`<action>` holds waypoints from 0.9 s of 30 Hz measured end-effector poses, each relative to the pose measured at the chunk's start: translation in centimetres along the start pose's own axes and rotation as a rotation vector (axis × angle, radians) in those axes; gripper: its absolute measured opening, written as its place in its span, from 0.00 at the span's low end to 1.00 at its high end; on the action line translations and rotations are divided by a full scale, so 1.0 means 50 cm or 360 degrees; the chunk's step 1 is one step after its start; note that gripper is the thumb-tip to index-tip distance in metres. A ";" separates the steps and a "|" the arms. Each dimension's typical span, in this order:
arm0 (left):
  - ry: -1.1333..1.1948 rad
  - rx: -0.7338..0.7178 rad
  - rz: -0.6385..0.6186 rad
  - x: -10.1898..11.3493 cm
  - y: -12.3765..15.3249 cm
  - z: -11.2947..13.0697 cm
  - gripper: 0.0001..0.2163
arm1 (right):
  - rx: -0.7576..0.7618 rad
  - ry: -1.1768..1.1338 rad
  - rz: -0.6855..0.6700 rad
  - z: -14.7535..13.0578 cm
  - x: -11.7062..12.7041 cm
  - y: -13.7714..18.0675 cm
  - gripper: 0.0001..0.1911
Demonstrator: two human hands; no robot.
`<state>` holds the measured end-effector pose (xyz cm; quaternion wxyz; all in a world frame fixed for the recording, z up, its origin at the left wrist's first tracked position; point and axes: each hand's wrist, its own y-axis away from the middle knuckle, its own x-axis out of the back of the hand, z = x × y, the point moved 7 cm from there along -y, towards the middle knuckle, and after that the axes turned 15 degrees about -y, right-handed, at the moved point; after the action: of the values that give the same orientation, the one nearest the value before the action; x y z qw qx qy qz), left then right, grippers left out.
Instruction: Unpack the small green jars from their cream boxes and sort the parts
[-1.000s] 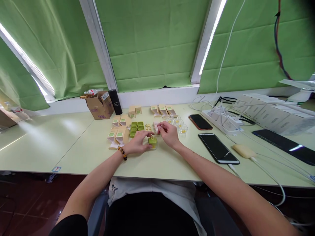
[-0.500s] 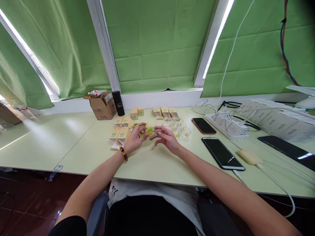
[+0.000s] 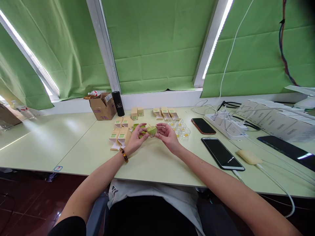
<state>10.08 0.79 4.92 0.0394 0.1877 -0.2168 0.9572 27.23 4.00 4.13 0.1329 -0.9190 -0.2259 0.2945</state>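
A small green item in a clear case (image 3: pixel 152 130) is held above the pale green table (image 3: pixel 81 144) between both hands. My left hand (image 3: pixel 136 138), with a bead bracelet on the wrist, pinches its left side. My right hand (image 3: pixel 168 134) grips its right side with curled fingers. Just behind the hands lie small green trays (image 3: pixel 136 126) and several clear cups with yellow pieces (image 3: pixel 180 128). Tan cartons with green labels (image 3: pixel 119 134) stand left of my left hand.
More tan cartons (image 3: pixel 165 113) line the back. A cardboard box (image 3: pixel 102 106) and black bottle (image 3: pixel 118 103) stand at back left. Two phones (image 3: pixel 222 149) (image 3: pixel 203 126), a power strip (image 3: pixel 227 123) with cables and white boxes (image 3: pixel 273 119) fill the right.
The green item was lifted off the table by my left hand, and my right hand has now closed on its other side. The camera tilted slightly.
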 end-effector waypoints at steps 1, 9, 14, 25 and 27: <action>0.0048 0.0008 -0.0024 -0.004 0.000 -0.002 0.34 | 0.0074 0.0094 0.0019 -0.003 0.000 0.001 0.33; 0.0654 0.0084 -0.0184 -0.021 -0.001 0.003 0.30 | 0.0533 0.0501 -0.0156 -0.051 -0.054 0.036 0.27; 0.0862 0.0078 -0.0387 -0.013 0.005 0.030 0.30 | 0.0719 0.0616 -0.0195 -0.084 -0.067 0.053 0.19; -0.0122 -0.0360 0.0075 0.021 0.005 0.055 0.23 | 0.0781 0.0817 -0.0103 -0.086 -0.055 0.052 0.16; -0.0498 -0.0531 0.0222 0.024 0.014 0.073 0.21 | 0.0739 0.0830 -0.0124 -0.084 -0.057 0.052 0.15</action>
<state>10.09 -1.42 8.13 -0.0304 0.3093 -0.3878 0.8678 28.58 -0.11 7.82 0.4028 -0.8992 -0.1464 0.0881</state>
